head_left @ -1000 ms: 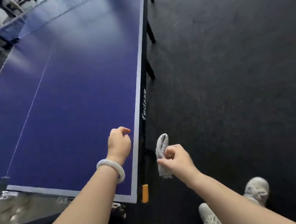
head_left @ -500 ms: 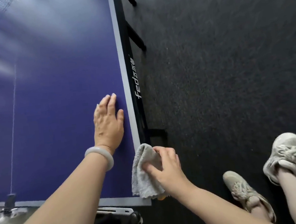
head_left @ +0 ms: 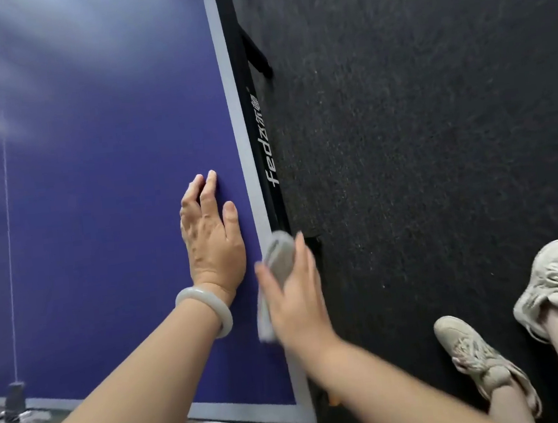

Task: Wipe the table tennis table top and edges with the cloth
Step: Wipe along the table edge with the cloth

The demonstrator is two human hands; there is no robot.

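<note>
The left hand (head_left: pixel 213 239) lies flat on the blue bench (head_left: pixel 97 196), fingers straight and close together, just inside the pale border line (head_left: pixel 238 129); a pale bracelet (head_left: pixel 208 308) circles its wrist. Just beside it, the right hand (head_left: pixel 297 299), blurred, holds the grey cloth (head_left: pixel 276 251) over the bench's right edge, thumb on the top side and fingers reaching over the rim. The cloth is bunched under that hand and touches the border line. White lettering (head_left: pixel 265 147) runs along the black side rail. Two beige shoes (head_left: pixel 486 358) stand on the dark floor (head_left: pixel 434 126).
</note>
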